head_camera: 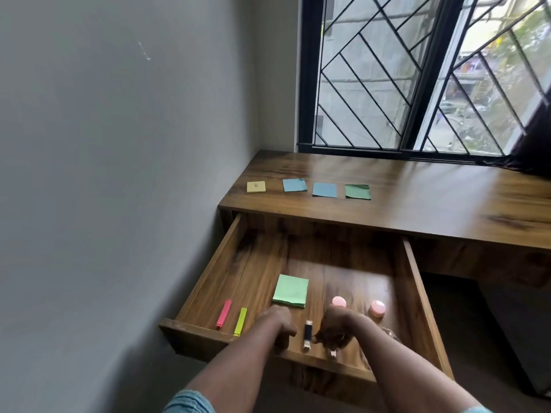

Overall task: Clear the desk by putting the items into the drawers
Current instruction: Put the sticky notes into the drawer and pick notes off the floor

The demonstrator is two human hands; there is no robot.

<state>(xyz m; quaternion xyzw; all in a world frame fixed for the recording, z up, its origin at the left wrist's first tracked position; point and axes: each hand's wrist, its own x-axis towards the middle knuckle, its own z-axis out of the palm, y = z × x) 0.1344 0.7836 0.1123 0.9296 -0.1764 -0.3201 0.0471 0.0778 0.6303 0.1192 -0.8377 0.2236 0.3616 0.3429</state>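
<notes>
The wooden drawer (208,272) stands pulled out under the desk (432,210). Inside lie a light green sticky pad (290,290), a pink highlighter (223,313), a yellow highlighter (240,321), two pink round containers (339,301) (377,308) and a black USB stick (308,335). My left hand (278,324) hangs loosely curled just left of that stick, holding nothing I can see. My right hand (337,330) curls over a second small stick (332,353), of which only the white tip shows. On the desk remain a yellow sticky pad (256,186), two blue pads (295,185) (324,189) and a dark green pad (357,191).
A grey wall runs close along the drawer's left side. A barred window (387,84) sits behind the desk, and a dark curtain (533,150) hangs at its right. The drawer's back half holds nothing. Dark floor lies below on the right.
</notes>
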